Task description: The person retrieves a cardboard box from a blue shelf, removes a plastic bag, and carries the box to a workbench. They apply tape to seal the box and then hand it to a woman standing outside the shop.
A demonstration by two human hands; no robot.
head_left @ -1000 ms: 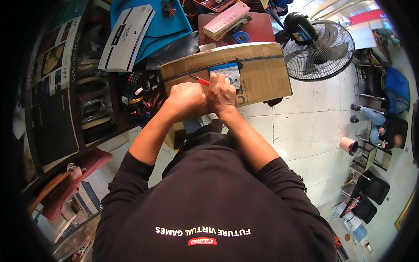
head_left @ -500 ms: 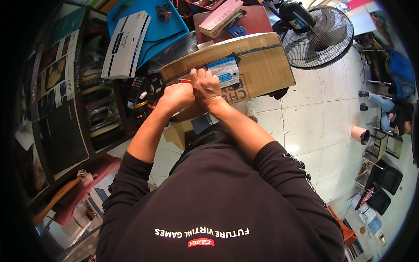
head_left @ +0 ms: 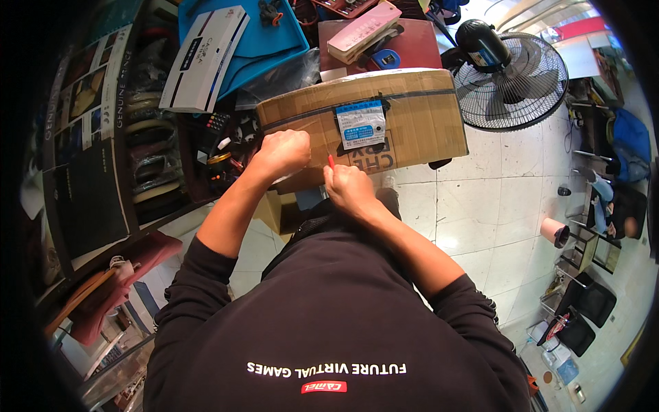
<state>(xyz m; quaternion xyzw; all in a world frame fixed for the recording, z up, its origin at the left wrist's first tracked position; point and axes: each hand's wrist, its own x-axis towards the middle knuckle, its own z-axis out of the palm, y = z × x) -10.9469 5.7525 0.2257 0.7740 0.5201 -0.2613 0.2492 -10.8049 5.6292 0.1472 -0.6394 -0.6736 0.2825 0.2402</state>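
Note:
A brown cardboard box (head_left: 429,123) stands in front of me, its printed side facing me. Dark tape crosses that side, and a white and blue label (head_left: 362,123) is stuck on it. My left hand (head_left: 283,152) is closed against the lower left part of the box; what its fingers hold, if anything, is hidden. My right hand (head_left: 351,189) is closed round a slim red tool (head_left: 331,162) in front of the box's lower edge. Only the tool's red end shows above the fingers, so its kind is unclear. The two hands are apart.
Behind the box lie a pink case (head_left: 364,31) and a blue tape measure (head_left: 386,60). A long white box (head_left: 206,58) rests on a blue tray (head_left: 285,44) to the left. A black fan (head_left: 511,82) stands at the right. Packed shelves (head_left: 154,137) line the left.
My right hand has come away from the left hand, back toward me and to the right, with the red tool in it. The left hand stays closed by the box.

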